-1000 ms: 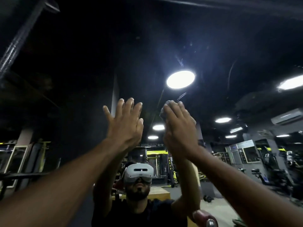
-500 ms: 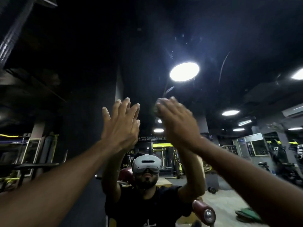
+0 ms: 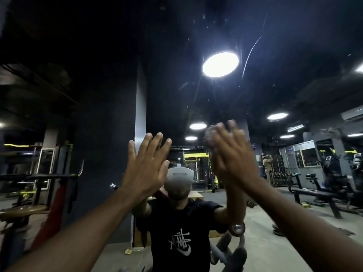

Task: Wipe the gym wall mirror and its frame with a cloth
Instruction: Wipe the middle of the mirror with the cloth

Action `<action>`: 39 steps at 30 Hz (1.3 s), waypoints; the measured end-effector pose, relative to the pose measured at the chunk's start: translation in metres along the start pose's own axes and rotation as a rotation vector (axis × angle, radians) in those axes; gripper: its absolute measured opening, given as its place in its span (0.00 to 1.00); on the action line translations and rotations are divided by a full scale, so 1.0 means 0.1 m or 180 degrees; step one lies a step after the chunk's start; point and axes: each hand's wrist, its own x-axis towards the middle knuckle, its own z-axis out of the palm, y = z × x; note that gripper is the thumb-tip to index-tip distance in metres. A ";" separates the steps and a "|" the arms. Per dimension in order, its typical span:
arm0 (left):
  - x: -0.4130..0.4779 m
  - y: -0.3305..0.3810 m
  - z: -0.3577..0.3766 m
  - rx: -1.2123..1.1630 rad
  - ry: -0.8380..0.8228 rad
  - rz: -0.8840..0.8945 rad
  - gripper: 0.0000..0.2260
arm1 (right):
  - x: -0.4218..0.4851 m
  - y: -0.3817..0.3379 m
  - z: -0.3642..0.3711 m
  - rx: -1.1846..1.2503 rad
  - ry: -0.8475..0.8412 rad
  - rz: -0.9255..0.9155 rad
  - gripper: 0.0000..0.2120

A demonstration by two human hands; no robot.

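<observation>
The left hand [image 3: 146, 165] lies flat on the mirror [image 3: 255, 99], fingers straight and spread, grasping nothing. Just beside it to the right, the right hand [image 3: 229, 154] presses a wadded cloth [image 3: 209, 135] to the glass below a reflected round ceiling light [image 3: 220, 64]. That hand is blurred, so I cannot tell whether its fingers curl round the cloth.

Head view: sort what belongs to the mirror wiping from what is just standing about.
In the job: mirror; cloth, under the blurred right hand; left hand, flat against the glass.
Standing about: weight bench; weight plate; lockers; ceiling lamp in the reflection.
</observation>
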 end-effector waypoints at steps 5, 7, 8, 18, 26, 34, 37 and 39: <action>0.21 0.20 -0.05 -0.0085 0.0181 -0.0045 0.29 | 0.07 -0.05 -0.05 0.0467 0.0375 0.1503 0.25; 0.42 0.34 -0.08 -0.0085 0.0215 0.0107 0.29 | 0.02 -0.22 0.04 0.0564 0.0180 0.0624 0.25; 0.51 0.41 -0.09 -0.0064 0.0208 0.0159 0.29 | -0.01 -0.19 0.06 0.0539 0.0041 0.0140 0.25; 0.88 0.62 -0.08 0.0084 0.0087 0.0213 0.30 | 0.33 0.49 -0.06 0.0265 0.0544 0.1422 0.24; 1.35 0.91 -0.12 -0.0313 0.0291 0.0018 0.30 | 0.52 1.02 -0.16 0.0499 0.0341 0.0890 0.23; 1.53 0.89 -0.16 -0.0128 0.0407 -0.0278 0.30 | 0.87 0.64 -0.10 0.0640 0.0109 -0.0246 0.20; 1.54 0.74 -0.21 0.0117 0.0284 -0.0346 0.31 | 1.32 1.05 -0.21 0.0455 0.0366 0.0283 0.16; 1.54 0.72 -0.25 0.0182 0.0184 -0.0286 0.31 | 1.62 1.05 -0.26 0.0463 0.0593 0.1401 0.17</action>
